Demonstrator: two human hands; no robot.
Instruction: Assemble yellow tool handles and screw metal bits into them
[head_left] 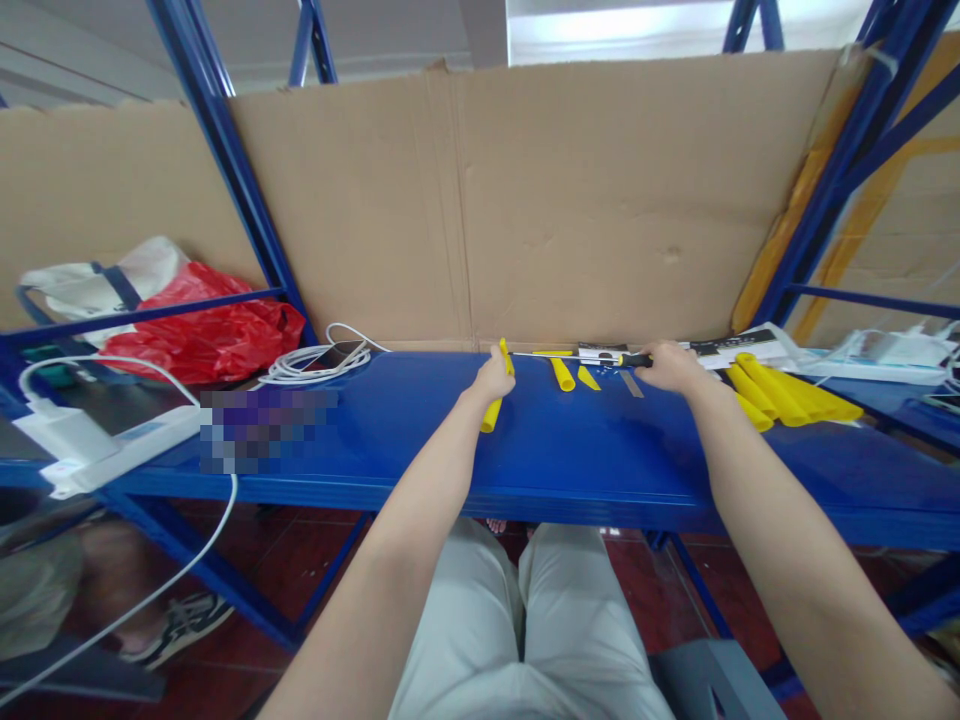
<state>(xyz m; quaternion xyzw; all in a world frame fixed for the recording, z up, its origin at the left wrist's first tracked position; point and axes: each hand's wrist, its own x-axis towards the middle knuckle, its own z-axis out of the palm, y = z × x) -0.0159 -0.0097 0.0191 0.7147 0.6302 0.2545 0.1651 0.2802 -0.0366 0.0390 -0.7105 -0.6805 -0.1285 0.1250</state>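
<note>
My left hand point(493, 378) is closed around a yellow plastic tube point(491, 415), whose ends show above and below the fingers. My right hand point(670, 367) grips the dark handle of what looks like a screwdriver point(636, 360). Its thin, pale shaft points left, and the tip reaches the yellow tube by my left hand; whether it goes in cannot be made out. Between the hands lie another yellow tube point(563, 375), a small yellow offcut point(589, 378) and a flat grey metal strip point(632, 384). Right of my right hand is a pile of yellow tubes point(780, 390).
A blue shelf point(420, 450) serves as worktop, with a cardboard sheet point(585, 200) behind it. At left are a coiled white cable point(319, 365), a red plastic bag point(217, 320) and a power strip point(135, 450). Chargers point(900, 350) lie at far right. A person's leg point(124, 575) shows lower left.
</note>
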